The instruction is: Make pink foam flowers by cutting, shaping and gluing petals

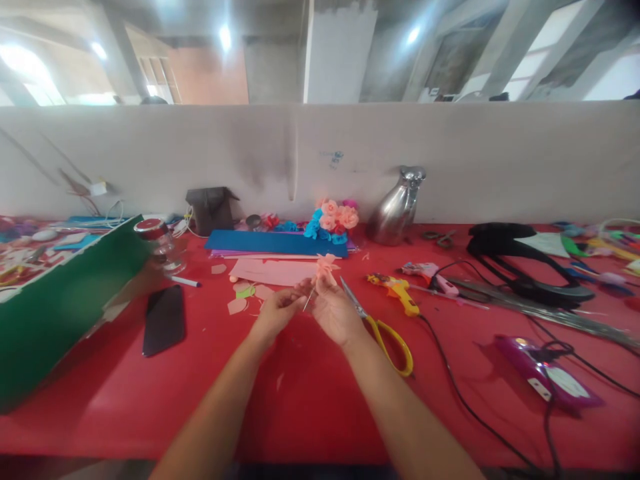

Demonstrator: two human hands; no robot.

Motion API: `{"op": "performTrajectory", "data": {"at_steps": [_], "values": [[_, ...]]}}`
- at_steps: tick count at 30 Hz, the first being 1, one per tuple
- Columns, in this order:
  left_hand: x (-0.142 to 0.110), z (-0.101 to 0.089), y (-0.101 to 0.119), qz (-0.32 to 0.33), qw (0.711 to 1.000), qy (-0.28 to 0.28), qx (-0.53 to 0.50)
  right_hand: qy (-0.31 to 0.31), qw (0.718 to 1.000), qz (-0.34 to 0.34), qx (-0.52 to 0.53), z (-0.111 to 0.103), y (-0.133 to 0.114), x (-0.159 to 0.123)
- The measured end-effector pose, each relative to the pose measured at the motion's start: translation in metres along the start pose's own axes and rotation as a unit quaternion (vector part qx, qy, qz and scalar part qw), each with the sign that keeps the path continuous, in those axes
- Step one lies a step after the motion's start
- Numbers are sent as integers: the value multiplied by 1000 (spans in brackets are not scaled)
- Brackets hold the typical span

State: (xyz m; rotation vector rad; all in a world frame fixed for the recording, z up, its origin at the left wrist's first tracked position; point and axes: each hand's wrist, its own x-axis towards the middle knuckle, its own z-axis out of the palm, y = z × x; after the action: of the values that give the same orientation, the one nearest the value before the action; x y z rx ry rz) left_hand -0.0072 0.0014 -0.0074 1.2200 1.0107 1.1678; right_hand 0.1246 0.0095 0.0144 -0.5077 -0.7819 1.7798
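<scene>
Both my hands meet over the middle of the red table (300, 400). My right hand (334, 308) pinches a small pink foam flower (326, 264) at its top. My left hand (278, 312) pinches the thin wire stem (309, 299) below the flower. Pink foam sheets (273, 271) and loose pink petal cut-outs (237, 305) lie just beyond my hands. Yellow-handled scissors (383, 330) lie right beside my right hand.
A yellow glue gun (397, 291) and a pink glue gun (431, 273) with cables lie to the right. A steel flask (395, 208), finished foam flowers (335, 219), blue foam sheets (273, 243), a glass jar (159, 245), a green box (60, 300) and a black phone (164, 320) surround the spot.
</scene>
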Motion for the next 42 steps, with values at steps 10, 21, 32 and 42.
{"op": "performTrajectory", "data": {"at_steps": [10,21,32,42], "values": [[-1,-6,3,-39,982,45,-179,5,1000,-3,-5,1,-3,-1],[0,-9,8,3,997,76,-31,6,1000,-19,1,-4,-1,2],[3,-11,7,56,988,133,-53,12,1000,4,-10,-3,3,1],[1,-11,8,91,978,189,-3,9,1000,20,6,-4,5,1]]}}
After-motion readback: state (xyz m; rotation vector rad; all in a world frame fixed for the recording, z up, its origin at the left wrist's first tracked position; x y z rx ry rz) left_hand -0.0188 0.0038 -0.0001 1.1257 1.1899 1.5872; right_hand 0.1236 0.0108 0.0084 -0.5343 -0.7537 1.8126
